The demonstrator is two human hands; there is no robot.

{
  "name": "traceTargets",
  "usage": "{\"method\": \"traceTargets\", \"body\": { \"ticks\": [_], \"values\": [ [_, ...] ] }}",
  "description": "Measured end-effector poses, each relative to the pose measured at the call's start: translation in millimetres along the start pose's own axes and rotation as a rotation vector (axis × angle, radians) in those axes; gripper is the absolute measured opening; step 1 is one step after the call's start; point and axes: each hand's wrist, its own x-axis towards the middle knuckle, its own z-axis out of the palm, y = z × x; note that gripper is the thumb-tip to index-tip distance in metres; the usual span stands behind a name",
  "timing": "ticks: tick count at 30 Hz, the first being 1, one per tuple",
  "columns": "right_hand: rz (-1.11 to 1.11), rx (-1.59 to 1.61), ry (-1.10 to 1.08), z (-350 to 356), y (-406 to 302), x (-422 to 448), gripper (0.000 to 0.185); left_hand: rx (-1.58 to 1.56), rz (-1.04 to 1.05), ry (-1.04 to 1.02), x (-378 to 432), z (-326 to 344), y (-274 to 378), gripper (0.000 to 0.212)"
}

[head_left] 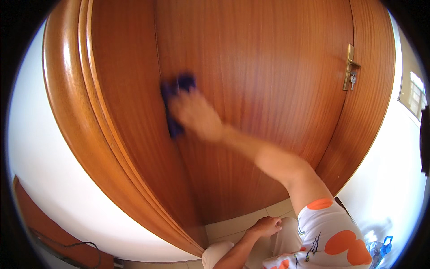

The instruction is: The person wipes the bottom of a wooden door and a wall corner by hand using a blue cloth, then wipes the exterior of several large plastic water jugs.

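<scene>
My right hand (196, 116) is stretched out to the wooden door (262, 84) and blurred by motion. It presses a dark purple cloth (173, 111) against the left side of the door panel, beside the vertical seam. Parts of the cloth stick out above and below the fingers. Low in the view, my left hand (267, 226) rests by my right knee (287, 232) with its fingers curled in. I see nothing held in it.
A brass door handle (351, 64) with keys (353, 80) in its lock is at the right. Curved wooden trim (77, 101) borders the left side. A water bottle (378, 250) stands at lower right; a black cable (80, 243) hangs at lower left. Floor tiles (235, 232) show below.
</scene>
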Motion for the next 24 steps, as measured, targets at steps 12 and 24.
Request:
{"method": "traceTargets", "body": {
  "ticks": [12, 24],
  "values": [
    [-0.237, 0.165, -0.214, -60, 62, -49, 0.042, 0.049, -0.023, -0.063, 2, -10, 15, 0.032],
    [-0.117, -0.024, -0.154, -40, 25, -68, 0.039, 0.023, -0.001, -0.012, 13, -4, 16, 0.033]
  ]
}}
